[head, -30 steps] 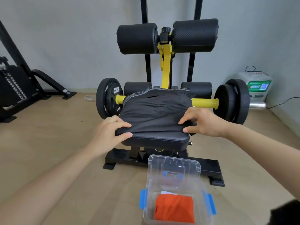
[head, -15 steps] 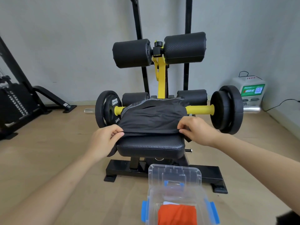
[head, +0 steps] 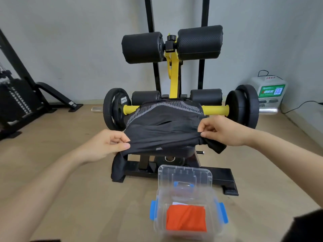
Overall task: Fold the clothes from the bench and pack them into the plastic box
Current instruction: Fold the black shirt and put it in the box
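A black garment [head: 164,126] with a grey patterned band lies over the black bench seat [head: 181,151]. My left hand [head: 106,144] pinches its near left corner, and my right hand [head: 220,130] pinches its near right corner. Both corners are lifted off the seat, with loose cloth hanging below each hand. On the floor in front of the bench stands the clear plastic box [head: 216,222] with blue latches. A folded orange garment [head: 186,218] lies inside it. The clear lid [head: 185,177] leans upright at the box's far side.
The bench's black base [head: 225,182] sits on the wooden floor just behind the box. A yellow bar with black weight plates [head: 244,105] crosses behind the seat, padded rollers [head: 172,43] above. A black machine [head: 19,100] stands left, a white device [head: 269,92] right.
Both hands went from resting flat on the garment's near edge to pinching its corners and lifting them up off the seat. The view dropped slightly toward the box.
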A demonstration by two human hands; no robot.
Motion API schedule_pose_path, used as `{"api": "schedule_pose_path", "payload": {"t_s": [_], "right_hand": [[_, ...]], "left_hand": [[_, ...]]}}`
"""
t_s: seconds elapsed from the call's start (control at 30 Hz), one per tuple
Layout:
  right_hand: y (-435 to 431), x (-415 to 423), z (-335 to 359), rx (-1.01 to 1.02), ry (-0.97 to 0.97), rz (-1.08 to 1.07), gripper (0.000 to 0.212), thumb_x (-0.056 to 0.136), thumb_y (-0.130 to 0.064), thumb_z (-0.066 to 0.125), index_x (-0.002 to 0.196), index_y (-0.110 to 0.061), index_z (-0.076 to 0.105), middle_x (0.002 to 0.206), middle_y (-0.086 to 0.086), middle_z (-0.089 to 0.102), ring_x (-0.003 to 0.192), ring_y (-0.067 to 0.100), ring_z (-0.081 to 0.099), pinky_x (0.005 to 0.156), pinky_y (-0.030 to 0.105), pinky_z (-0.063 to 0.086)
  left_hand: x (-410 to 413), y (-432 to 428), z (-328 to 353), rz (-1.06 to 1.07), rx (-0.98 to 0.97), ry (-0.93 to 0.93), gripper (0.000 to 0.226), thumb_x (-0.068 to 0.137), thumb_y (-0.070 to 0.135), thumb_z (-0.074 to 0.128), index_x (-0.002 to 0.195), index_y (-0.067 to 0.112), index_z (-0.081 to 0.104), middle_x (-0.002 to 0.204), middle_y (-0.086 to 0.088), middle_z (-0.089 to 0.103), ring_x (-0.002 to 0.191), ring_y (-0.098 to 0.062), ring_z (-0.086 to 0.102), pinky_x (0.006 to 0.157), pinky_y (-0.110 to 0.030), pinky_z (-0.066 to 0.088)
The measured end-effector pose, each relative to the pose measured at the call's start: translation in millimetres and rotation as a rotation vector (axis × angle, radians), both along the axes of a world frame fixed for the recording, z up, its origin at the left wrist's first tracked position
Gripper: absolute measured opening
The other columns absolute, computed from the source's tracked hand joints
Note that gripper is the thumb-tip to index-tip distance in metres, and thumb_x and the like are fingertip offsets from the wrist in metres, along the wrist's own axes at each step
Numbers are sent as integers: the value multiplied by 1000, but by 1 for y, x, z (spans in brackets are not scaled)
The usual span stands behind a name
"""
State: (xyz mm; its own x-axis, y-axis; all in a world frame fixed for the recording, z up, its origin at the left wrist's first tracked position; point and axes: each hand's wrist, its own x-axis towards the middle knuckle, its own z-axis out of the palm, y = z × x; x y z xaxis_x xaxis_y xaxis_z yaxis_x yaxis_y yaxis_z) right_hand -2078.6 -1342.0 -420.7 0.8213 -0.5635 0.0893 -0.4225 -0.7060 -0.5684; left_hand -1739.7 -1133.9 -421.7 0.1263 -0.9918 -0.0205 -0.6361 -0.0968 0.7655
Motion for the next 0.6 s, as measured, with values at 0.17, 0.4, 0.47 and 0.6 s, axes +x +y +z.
{"api": "schedule_pose_path", "payload": {"t_s": [0.17,0.4,0.47,0.6], "right_hand": [[-2,0,2,70,-148,-47,7,95,-19,63,90,-23,65,90,10,71,88,29,66,85,42,53],[-32,28,24,-95,-343,-238,5,94,-19,63,92,-19,67,82,-4,69,77,10,63,71,19,46],[-47,39,28,-141,-330,-263,6,95,-20,62,94,-19,68,84,-4,70,81,12,64,74,23,50],[-79,64,29,-193,-304,-309,8,93,-18,63,94,-18,70,87,1,72,85,17,66,81,33,54]], "left_hand": [[-8,-7,3,165,-208,-4,10,92,16,71,87,23,76,90,-4,75,83,-9,66,84,-26,50],[-11,-66,17,418,-495,-94,8,95,17,66,93,22,71,86,1,68,76,-15,61,74,-26,48],[-6,-89,18,466,-526,-125,10,94,19,66,89,26,69,80,7,66,71,-13,60,73,-29,48],[11,-129,11,518,-513,-193,12,92,26,67,84,36,68,77,13,66,71,-15,60,79,-38,53]]}}
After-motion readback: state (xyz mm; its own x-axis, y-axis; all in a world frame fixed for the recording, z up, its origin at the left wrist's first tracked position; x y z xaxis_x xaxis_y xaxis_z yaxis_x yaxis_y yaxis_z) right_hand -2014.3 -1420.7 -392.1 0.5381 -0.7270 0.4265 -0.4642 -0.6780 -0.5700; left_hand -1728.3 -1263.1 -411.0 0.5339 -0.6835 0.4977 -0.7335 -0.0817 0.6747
